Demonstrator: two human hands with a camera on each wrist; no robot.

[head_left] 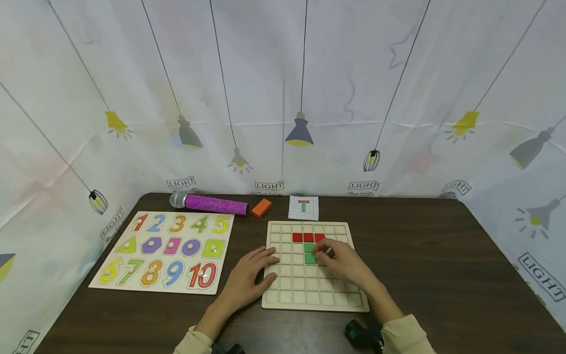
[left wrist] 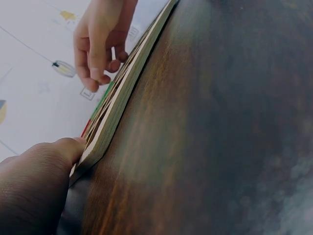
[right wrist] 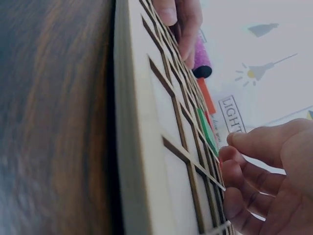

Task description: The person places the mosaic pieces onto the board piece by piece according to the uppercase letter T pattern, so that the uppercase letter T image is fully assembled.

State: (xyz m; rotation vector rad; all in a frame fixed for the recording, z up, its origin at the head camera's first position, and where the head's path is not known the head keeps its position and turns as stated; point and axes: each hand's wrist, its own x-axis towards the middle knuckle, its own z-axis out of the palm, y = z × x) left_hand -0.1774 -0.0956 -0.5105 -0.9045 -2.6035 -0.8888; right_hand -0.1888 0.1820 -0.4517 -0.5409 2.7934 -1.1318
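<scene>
A wooden grid board (head_left: pixel 298 298) lies between the hands. Three red tiles (head_left: pixel 297 237) form a row in it, and two green tiles (head_left: pixel 310 258) run down beneath the middle one. My left hand (head_left: pixel 248 274) rests at the board's left edge, fingers spread on its rim. At the green tiles is my right hand (head_left: pixel 342 260), its fingers bent; in the right wrist view, thumb and fingertips (right wrist: pixel 232 172) sit right beside a green tile (right wrist: pixel 207 131), with no piece visible between them. Behind the board lies a small card (head_left: pixel 303 215) with a red and green T pattern.
A number and shape puzzle board (head_left: pixel 163 289) lies on the left. Behind it are a purple glittery microphone (head_left: pixel 216 204) and an orange block (head_left: pixel 262 208). A black device (head_left: pixel 360 334) is by the right wrist. The dark table (head_left: pixel 424 255) meets a lamp-printed curtain (head_left: pixel 265 98).
</scene>
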